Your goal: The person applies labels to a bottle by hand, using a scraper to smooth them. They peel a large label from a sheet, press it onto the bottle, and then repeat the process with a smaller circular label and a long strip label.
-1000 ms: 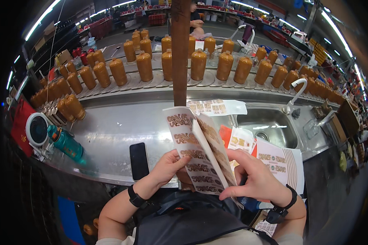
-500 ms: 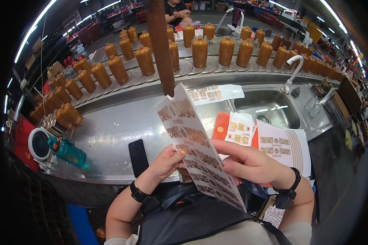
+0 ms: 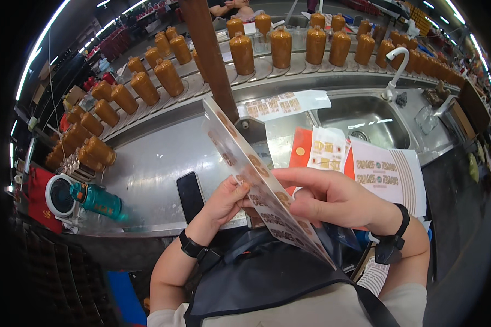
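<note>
Between my hands stands a thin stack of printed sheets (image 3: 275, 218), tilted and seen almost edge-on, with rows of gold-brown ornate lettering on its faces. Its left side is pinched by my left hand (image 3: 226, 200), thumb on top and fingers curled behind. My right hand (image 3: 333, 200) grips the opposite side, the thumb against the sheets and the index finger stretched along them; its other fingertips are partly hidden. Further right on the steel counter lie a red sheet (image 3: 300, 150), a smaller white sheet with gold print (image 3: 327, 147) and a larger printed sheet (image 3: 387, 177).
A phone (image 3: 191, 196), a teal bottle (image 3: 101, 201) and a small round white fan (image 3: 60, 196) rest on the left counter. Behind a brown post (image 3: 210, 60) runs a conveyor with several amber bottles (image 3: 281, 49). A sink (image 3: 365, 122) with a white tap (image 3: 397, 71) lies right.
The sheet stack has turned from showing its broad printed face to nearly edge-on. Both hands keep their hold. The whole view has shifted slightly.
</note>
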### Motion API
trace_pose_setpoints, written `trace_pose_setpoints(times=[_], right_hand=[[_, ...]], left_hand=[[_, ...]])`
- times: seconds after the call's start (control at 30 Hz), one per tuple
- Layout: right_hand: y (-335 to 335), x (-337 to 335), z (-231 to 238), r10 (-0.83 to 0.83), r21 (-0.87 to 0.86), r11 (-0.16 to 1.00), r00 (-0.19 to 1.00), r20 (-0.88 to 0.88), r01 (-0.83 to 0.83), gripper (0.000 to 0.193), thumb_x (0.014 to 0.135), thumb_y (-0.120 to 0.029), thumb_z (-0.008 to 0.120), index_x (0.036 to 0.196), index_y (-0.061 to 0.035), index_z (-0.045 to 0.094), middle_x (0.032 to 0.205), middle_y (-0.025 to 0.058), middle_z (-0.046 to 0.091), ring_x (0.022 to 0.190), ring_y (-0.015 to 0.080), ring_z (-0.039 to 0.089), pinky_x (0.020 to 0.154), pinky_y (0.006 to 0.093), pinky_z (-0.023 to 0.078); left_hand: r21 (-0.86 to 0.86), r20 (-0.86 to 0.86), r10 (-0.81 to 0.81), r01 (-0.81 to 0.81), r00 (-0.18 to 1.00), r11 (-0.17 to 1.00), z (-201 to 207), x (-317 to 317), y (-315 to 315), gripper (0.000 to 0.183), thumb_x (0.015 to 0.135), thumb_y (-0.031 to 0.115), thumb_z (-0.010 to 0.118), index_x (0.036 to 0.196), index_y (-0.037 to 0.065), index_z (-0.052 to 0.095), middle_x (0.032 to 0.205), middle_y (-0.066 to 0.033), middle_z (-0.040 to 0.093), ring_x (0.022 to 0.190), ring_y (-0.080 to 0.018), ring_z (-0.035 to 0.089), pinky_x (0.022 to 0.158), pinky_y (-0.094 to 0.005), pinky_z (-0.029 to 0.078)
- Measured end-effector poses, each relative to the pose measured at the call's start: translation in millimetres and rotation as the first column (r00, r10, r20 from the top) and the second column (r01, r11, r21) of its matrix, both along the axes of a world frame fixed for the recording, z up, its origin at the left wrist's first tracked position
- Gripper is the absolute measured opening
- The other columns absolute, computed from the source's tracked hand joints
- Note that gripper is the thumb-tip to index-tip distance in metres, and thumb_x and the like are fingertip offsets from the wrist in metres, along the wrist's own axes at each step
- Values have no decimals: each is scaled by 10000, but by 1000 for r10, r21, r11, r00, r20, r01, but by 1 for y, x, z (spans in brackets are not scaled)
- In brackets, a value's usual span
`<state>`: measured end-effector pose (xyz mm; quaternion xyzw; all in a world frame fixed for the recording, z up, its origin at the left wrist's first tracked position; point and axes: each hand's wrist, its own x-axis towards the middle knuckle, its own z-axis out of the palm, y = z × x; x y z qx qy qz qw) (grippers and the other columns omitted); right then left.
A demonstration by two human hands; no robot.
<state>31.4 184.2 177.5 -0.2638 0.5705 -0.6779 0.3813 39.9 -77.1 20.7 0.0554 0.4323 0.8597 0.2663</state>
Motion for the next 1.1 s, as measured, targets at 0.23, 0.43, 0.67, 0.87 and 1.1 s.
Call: trace_pose_setpoints(times=[0.23,0.43,0.67,0.87,1.1], right_hand=[[-29,3,9,-36,-12,999,998,-55,36,514,974,-109,625,1420,28,408,1190,104,664,857,35,627,700,185,509],[-48,10,17,-97,113,988,991,-89,107,508,967,-84,619,1443,-23,449,752,-69,578,658,-8,493,595,161,394],[-63,11,20,-112,159,976,967,-228,151,465,936,-193,684,1317,30,537,1054,88,725,748,39,599,666,201,483],[-69,5,24,-57,314,897,785,-617,312,395,904,-200,702,1246,-28,607,852,85,709,599,101,560,576,263,449],[-31,-73,39,-3,396,687,547,-837,609,196,869,-216,645,1026,-127,719,870,140,706,816,320,677,737,385,528]], left_hand=[[11,-57,-46,47,997,999,15,2,-21,528,978,323,606,1391,22,473,1293,-132,604,1172,-236,618,942,-383,560],[-42,-55,95,-98,994,994,10,9,-42,477,984,296,600,1359,20,494,1297,-122,599,1132,-241,640,930,-390,568],[10,-82,62,-61,995,998,3,7,-64,372,992,242,591,1287,23,535,1252,-115,619,1109,-237,649,923,-400,577],[-6,-125,306,-309,944,951,19,9,-79,328,1004,190,566,1289,29,536,1240,-113,628,1079,-211,657,869,-358,594],[-299,-249,245,-315,937,901,33,14,-96,364,989,118,575,1333,8,527,1240,-124,625,1132,-199,622,952,-343,534]])
